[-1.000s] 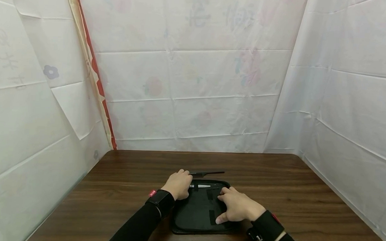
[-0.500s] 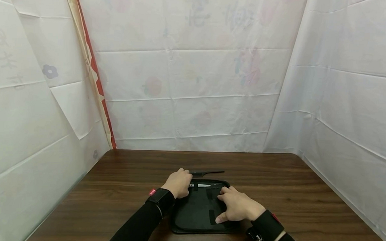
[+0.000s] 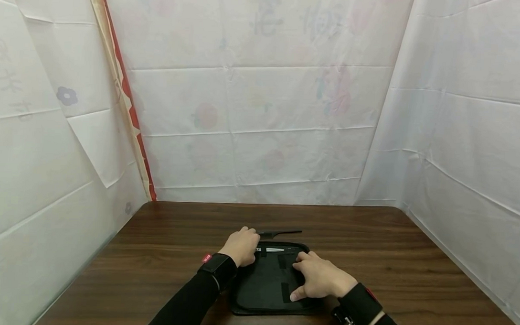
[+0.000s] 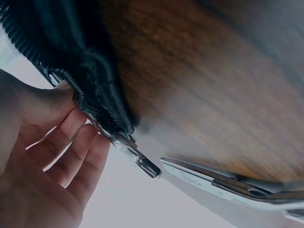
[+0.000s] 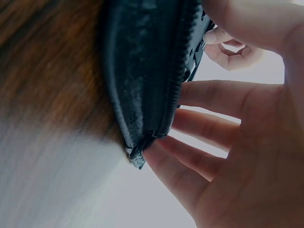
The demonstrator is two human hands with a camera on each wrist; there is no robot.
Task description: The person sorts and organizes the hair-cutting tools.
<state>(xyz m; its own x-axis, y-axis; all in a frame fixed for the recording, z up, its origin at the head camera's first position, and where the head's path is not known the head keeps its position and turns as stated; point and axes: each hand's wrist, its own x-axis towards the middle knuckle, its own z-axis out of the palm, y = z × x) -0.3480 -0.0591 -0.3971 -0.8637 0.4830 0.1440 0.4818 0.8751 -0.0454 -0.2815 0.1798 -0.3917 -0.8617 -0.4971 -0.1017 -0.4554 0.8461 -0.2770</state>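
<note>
The black zip case point(image 3: 262, 283) lies opened flat at the middle of the near part of the wooden table point(image 3: 153, 273), its inside facing up, so that its straps can be reached. A dark strap point(image 3: 285, 292) crosses the right part of the lining, made, it seems, to keep tools from sliding. The right hand point(image 3: 322, 277) is spread over the right edge, fingers fairly straight and touching the zipped rim, probably to steady the case. The left hand point(image 3: 240, 248), at the far left corner, has its fingers curled and appears to pinch a silver tool point(image 3: 275, 250) there. That tool lies along the far edge under a small loop point(image 3: 263, 251), which likely holds it in line; its end juts past the rim in the left wrist view. Just beyond the case rests a slim dark tool point(image 3: 279, 234), loose on the wood. White sheets point(image 3: 252, 133) hang behind, screening the table.
</note>
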